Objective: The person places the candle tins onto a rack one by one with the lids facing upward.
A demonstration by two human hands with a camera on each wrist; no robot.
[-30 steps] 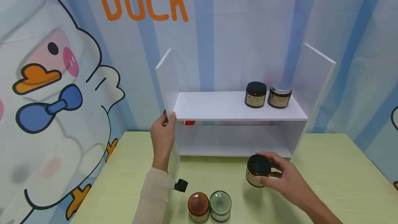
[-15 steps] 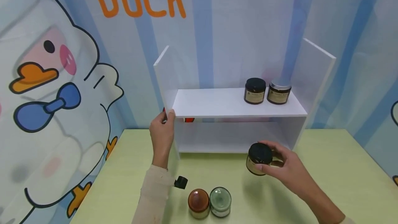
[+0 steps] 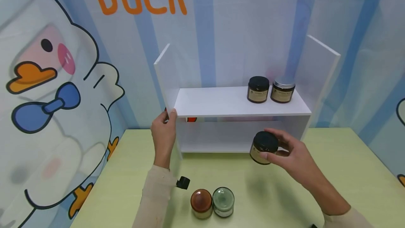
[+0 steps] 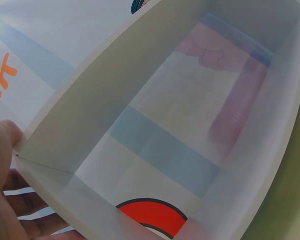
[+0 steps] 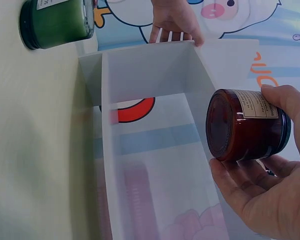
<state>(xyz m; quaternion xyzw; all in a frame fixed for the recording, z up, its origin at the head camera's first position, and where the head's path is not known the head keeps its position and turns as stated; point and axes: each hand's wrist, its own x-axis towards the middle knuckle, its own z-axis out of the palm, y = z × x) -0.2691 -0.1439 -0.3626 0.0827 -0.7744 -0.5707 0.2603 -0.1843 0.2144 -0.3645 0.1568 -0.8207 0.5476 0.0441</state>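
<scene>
The right hand [image 3: 295, 156] has raised the black-lidded jar [image 3: 264, 147], held between thumb and fingers, before the right part of the lower shelf's [image 3: 215, 138] front edge. We judge it nearer the white shelf unit [image 3: 319, 64], not yet set down. Left hand [image 3: 164, 134] still grips the unit's left side panel. Only the right wrist view shows us the jar's amber base.

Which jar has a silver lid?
The rightmost jar on the shelf. Its neighbour and the held jar have black lids; the brown-topped jar and green-topped jar show no silver.
</scene>
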